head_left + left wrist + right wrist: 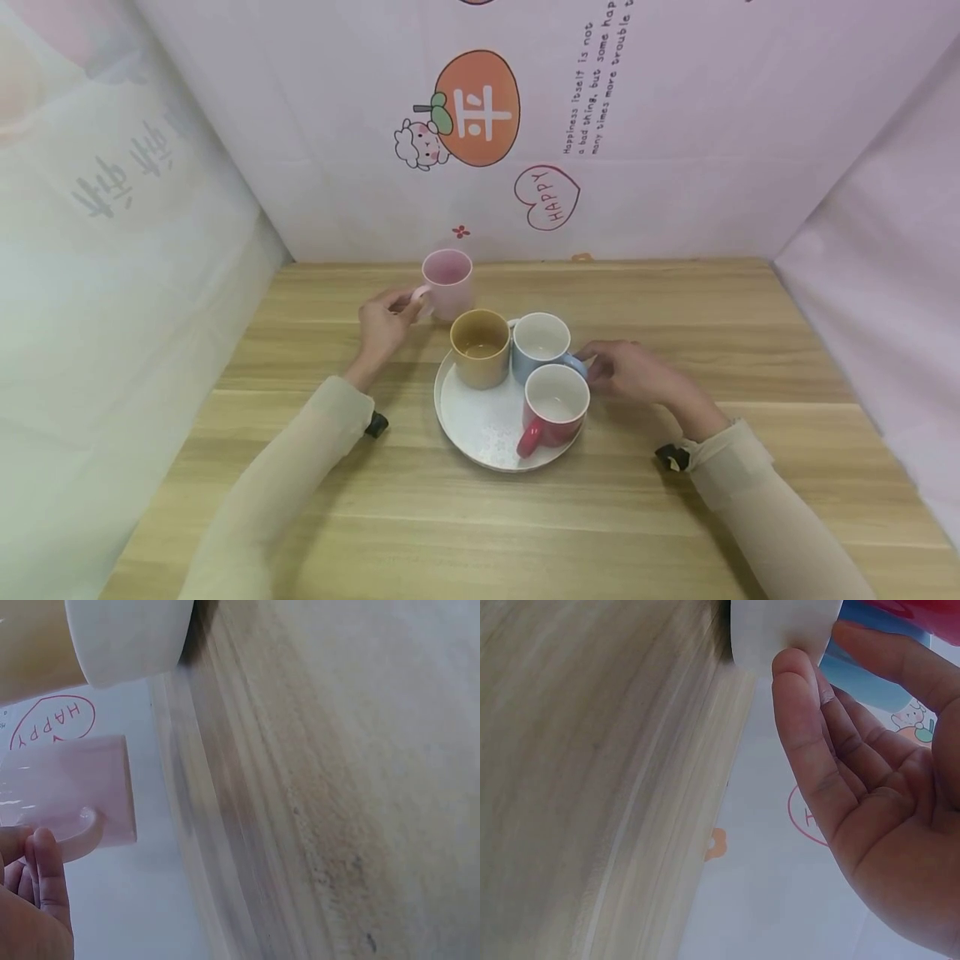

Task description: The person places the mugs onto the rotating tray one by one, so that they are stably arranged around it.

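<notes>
My left hand (pixel 386 321) pinches the handle of a pink mug (pixel 452 298) behind the tray. In the left wrist view, a gap shows below the pink mug (pixel 71 780), so it is off the table. A round white tray (pixel 480 429) carries a yellow mug (pixel 483 371), a blue mug (pixel 527 367) and a red mug (pixel 558 429). At the tray's right, my right hand (pixel 626 371) has its fingertips at the blue mug's handle. The right wrist view shows thumb and index finger apart near the tray rim (pixel 769 634); contact with the handle is hidden.
The mugs on the tray stand close together, the red one in front. A wooden table (pixel 480 525) lies under everything. White printed cloth (pixel 337 167) hangs behind and along both sides.
</notes>
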